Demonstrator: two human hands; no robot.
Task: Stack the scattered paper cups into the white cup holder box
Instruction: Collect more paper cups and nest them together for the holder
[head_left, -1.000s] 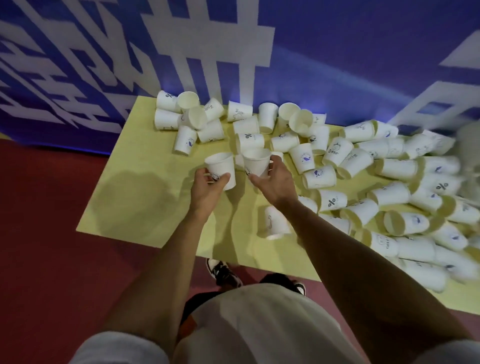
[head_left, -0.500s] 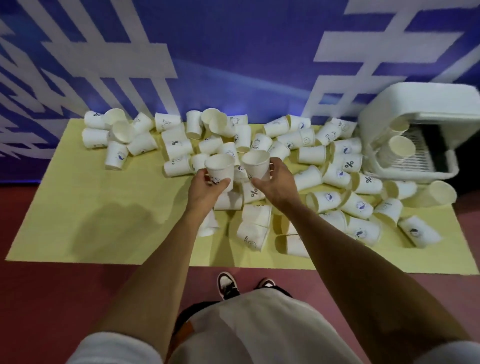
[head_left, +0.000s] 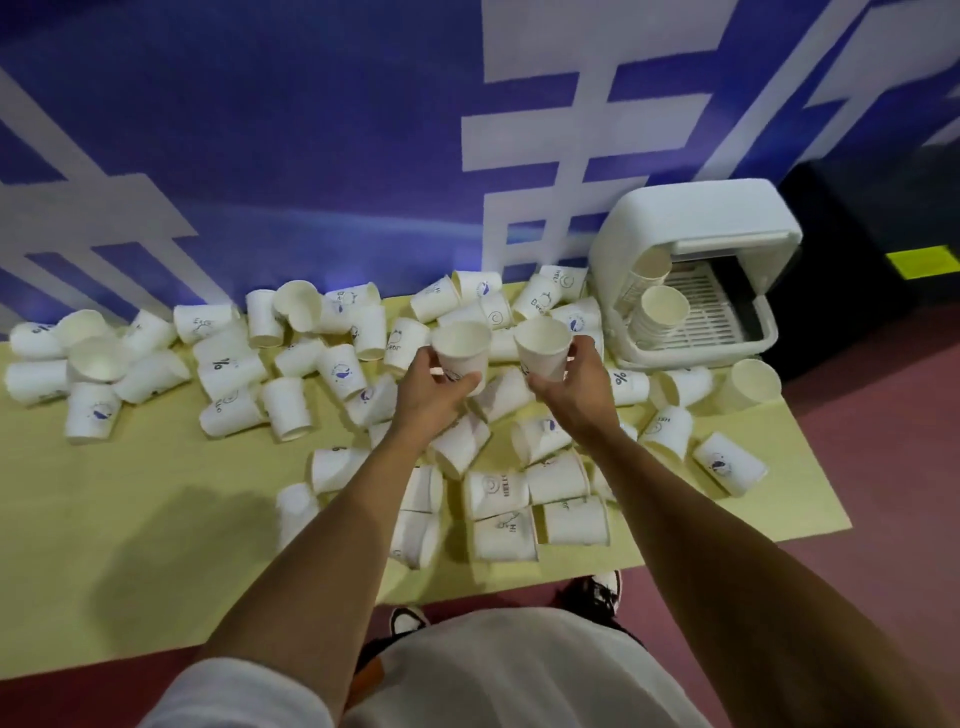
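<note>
Left hand (head_left: 431, 387): fingers curled round the base of a paper cup (head_left: 461, 349), mouth up, held above the pile. Right hand (head_left: 571, 389): fingers wrapped round a second cup (head_left: 543, 345), also mouth up, tilted slightly. The two cups sit side by side, close but apart.

White cup holder box (head_left: 696, 218) stands at the far right end of the yellow tabletop (head_left: 156, 499), lid raised, front open toward me. Inside, on the slotted tray, a stack of cups (head_left: 660, 312) lies on its side, mouth toward me; a second stack (head_left: 649, 270) lies behind it against the left wall.

Scattered cups (head_left: 285, 408) cover the tabletop from the far left edge to just beside the box, most on their sides, a few upside down.

Printing, in dark blue:
- "%" on one cup (head_left: 221, 364), left of centre
- "HELLO" on a cup (head_left: 498, 491) below my right wrist
- "Hi" on the cup (head_left: 506, 535) just nearer me
- "Dear" on a cup (head_left: 540, 304) near the box
- A small blue whale-like figure on another (head_left: 340, 371)

Other prints are too blurred to read.

Behind: a blue banner (head_left: 311, 130) with large white strokes.
</note>
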